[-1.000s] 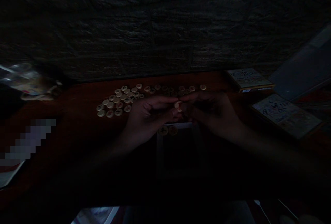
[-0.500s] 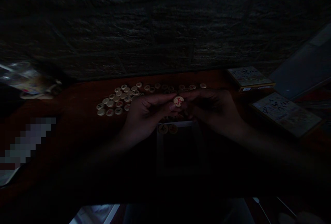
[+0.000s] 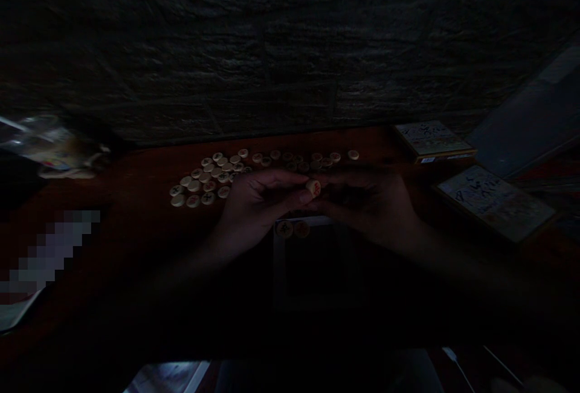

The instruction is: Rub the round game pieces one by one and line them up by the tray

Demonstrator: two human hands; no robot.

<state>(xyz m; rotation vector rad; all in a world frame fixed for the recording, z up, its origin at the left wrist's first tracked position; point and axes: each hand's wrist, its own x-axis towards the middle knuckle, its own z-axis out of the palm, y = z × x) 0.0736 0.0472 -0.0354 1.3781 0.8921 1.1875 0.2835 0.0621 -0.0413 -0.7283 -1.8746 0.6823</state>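
Far left there's a clear plastic wrapper or cup (image 3: 43, 139), too dim to say which, sitting well apart from the action, so it's not in the way of anything. Next comes a loose spread of round wooden pieces (image 3: 208, 186) lying flat on the reddish table (image 3: 149, 166), many with red or black characters up, probably so they're easy to tell apart; a thinner scatter runs rightward behind the hands. The left hand (image 3: 256, 205) has thumb and fingers closed on one piece (image 3: 313, 187), tipped up so its red mark faces rightward. Fingertip pinch makes sense to me, it leaves the mark uncovered. Just below is a shallow tray (image 3: 321, 221) with two pieces (image 3: 293, 229) side by side at its far left corner, I guess tucked there to sit snug. The right hand (image 3: 376, 202) has its fingers narrowed right by the held piece, but I can't tell if they're touching. Right of that, two flat illustrated boxes (image 3: 498, 199) lie off to the side, likely for elbow room.
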